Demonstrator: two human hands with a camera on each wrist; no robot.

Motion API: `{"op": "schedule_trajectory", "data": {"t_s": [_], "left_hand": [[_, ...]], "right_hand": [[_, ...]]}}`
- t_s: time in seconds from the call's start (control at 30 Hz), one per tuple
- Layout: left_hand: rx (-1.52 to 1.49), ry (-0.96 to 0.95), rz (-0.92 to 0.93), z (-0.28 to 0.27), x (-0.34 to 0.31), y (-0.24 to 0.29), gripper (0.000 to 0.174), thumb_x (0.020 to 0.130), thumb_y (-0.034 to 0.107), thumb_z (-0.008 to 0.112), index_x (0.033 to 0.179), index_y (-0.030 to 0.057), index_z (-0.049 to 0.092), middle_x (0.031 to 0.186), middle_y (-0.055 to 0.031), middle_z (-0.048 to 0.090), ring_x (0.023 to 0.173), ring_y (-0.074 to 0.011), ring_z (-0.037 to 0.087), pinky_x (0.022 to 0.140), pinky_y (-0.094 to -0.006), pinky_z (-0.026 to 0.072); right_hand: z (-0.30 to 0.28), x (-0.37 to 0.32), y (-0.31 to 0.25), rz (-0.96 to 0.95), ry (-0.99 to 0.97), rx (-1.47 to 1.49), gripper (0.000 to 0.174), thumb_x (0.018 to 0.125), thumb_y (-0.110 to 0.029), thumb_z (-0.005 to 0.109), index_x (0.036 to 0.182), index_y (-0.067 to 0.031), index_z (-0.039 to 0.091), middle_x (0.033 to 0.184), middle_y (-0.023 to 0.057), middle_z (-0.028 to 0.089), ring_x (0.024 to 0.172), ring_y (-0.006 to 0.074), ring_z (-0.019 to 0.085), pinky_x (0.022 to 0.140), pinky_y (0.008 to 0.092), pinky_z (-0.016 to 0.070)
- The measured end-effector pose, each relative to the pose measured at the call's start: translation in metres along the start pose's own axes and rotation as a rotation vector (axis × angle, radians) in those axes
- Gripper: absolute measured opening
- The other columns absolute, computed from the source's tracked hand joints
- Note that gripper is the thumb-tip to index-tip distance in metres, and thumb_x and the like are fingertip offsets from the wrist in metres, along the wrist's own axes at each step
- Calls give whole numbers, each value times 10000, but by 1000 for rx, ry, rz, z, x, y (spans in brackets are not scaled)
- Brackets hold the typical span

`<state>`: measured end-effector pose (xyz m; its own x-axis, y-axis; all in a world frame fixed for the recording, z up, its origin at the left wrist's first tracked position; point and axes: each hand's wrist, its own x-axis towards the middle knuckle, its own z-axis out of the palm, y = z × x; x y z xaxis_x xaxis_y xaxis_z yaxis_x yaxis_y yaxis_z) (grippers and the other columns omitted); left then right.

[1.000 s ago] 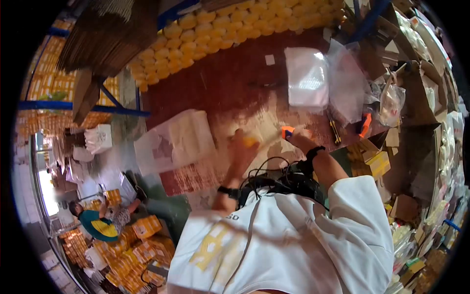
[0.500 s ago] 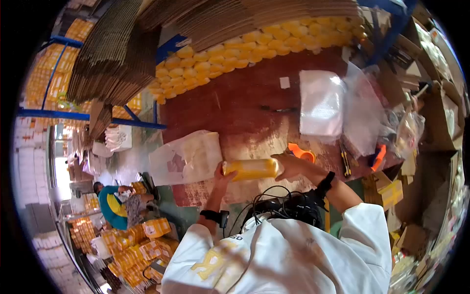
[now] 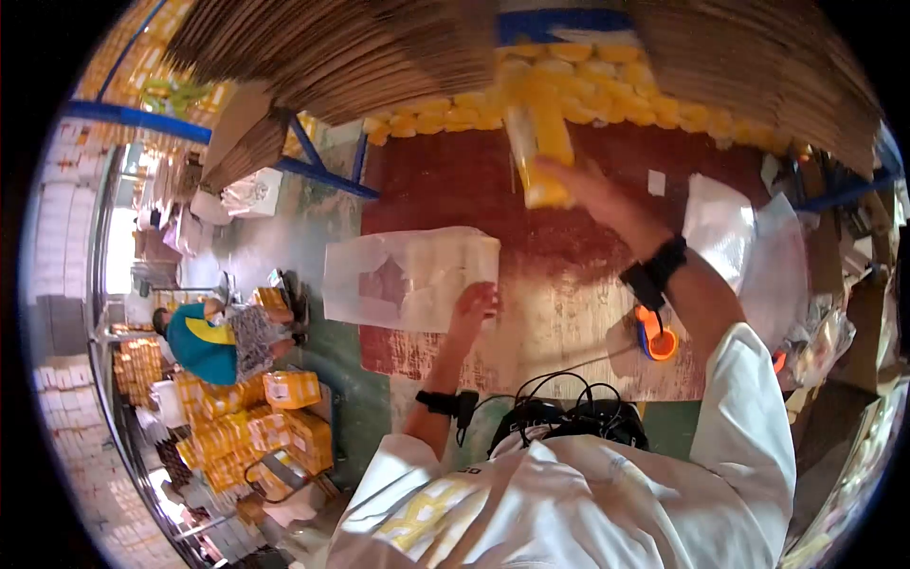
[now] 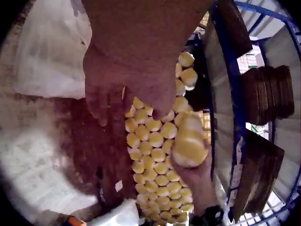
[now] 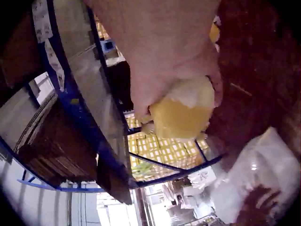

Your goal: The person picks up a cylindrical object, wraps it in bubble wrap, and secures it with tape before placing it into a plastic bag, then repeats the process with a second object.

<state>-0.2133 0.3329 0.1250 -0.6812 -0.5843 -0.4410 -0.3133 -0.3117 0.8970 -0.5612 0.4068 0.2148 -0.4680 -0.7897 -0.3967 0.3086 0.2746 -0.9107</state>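
My right hand (image 3: 602,201) grips a yellow cylindrical package (image 3: 542,156) in clear wrap and holds it up over the far part of the red table, in front of the stacked yellow packages (image 3: 595,83). In the right wrist view, fingers and thumb curl round the package's end (image 5: 183,117). Near the table's front half, my left hand (image 3: 474,305) is loosely curled and holds nothing, beside the right edge of a translucent plastic bag (image 3: 408,280). An orange and blue tape dispenser (image 3: 657,339) lies on the table below my right forearm.
Flat cardboard stacks (image 3: 379,57) overhang the table's far side on a blue rack (image 3: 322,175). Clear plastic sheets (image 3: 720,228) lie at the right. On the left, another person (image 3: 204,341) is beside piled orange-and-white boxes (image 3: 256,427). Cables (image 3: 569,379) hang at my waist.
The yellow package, held between both hands half a second ago, has moved up and away in my right hand. My left hand has let go of it. The head view has turned.
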Motion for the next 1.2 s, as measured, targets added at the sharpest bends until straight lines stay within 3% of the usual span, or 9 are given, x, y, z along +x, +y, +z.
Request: {"op": "schedule_trajectory", "data": {"t_s": [0.1, 0.2, 0.3, 0.4, 0.63, 0.8, 0.97, 1.03, 1.2], "left_hand": [[66, 149, -54, -44, -11, -19, 230, 1016, 270, 655, 1176, 105, 654, 959, -3, 694, 833, -135, 685, 758, -323, 549], [60, 473, 331, -106, 8, -72, 185, 992, 236, 680, 1103, 88, 666, 918, -36, 693, 784, -147, 680, 731, -329, 538], [441, 685, 260, -151, 21, -55, 143, 955, 164, 691, 1033, 46, 672, 905, -101, 694, 785, -220, 681, 716, -370, 533], [616, 763, 525, -181, 48, -58, 125, 923, 100, 674, 1007, 7, 668, 929, -151, 690, 816, -302, 672, 714, -396, 526], [828, 484, -76, -223, 121, -81, 678, 851, 352, 764, 1375, -15, 539, 1284, -285, 604, 1229, -447, 558, 1008, -503, 485], [883, 120, -273, -224, 150, -106, 1205, 663, 588, 872, 1466, -138, 342, 1488, -285, 482, 1362, -372, 476, 1170, -448, 357], [687, 39, -537, -231, 137, -73, 634, 768, 438, 840, 1166, -41, 720, 1189, -168, 717, 1046, -253, 678, 917, -422, 528], [621, 115, -453, -222, 145, -87, 600, 786, 435, 825, 1153, -29, 726, 1128, -141, 723, 1006, -246, 679, 882, -403, 532], [344, 300, -404, -271, 123, -131, 546, 842, 435, 781, 1164, -3, 723, 1048, -81, 722, 960, -215, 668, 827, -349, 534]], "right_hand": [[29, 60, -60, -279, -13, 176, 589, 932, -394, 726, 1394, -58, 585, 1333, 117, 633, 1200, 227, 605, 886, 334, 566], [38, 108, -93, -351, 107, 87, 583, 938, -393, 713, 1395, -57, 580, 1340, 126, 625, 1210, 242, 596, 910, 348, 552], [31, 143, -107, -388, 247, -71, 577, 944, -391, 699, 1396, -55, 575, 1346, 136, 617, 1220, 257, 588, 933, 363, 538], [15, 173, -109, -414, 395, -277, 571, 949, -390, 686, 1397, -54, 570, 1353, 145, 608, 1230, 272, 580, 957, 377, 525], [10, 217, -106, -478, 565, -716, 558, 963, -386, 654, 1399, -51, 558, 1368, 167, 590, 1253, 307, 561, 1011, 411, 493], [15, 210, -91, -574, 671, -923, 550, 972, -384, 632, 1400, -49, 550, 1379, 182, 576, 1270, 332, 547, 1051, 435, 470], [51, 178, -38, -717, 739, -1055, 541, 982, -381, 610, 1401, -47, 542, 1390, 198, 563, 1286, 357, 533, 1090, 459, 447], [56, 146, 6, -743, 625, -1135, 538, 985, -380, 601, 1402, -46, 539, 1394, 204, 558, 1293, 367, 528, 1105, 468, 438], [-78, -2, 173, -195, 452, -1348, 584, 877, -209, 636, 1401, -10, 474, 1358, 233, 522, 1216, 440, 518, 1063, 503, 457]]}}
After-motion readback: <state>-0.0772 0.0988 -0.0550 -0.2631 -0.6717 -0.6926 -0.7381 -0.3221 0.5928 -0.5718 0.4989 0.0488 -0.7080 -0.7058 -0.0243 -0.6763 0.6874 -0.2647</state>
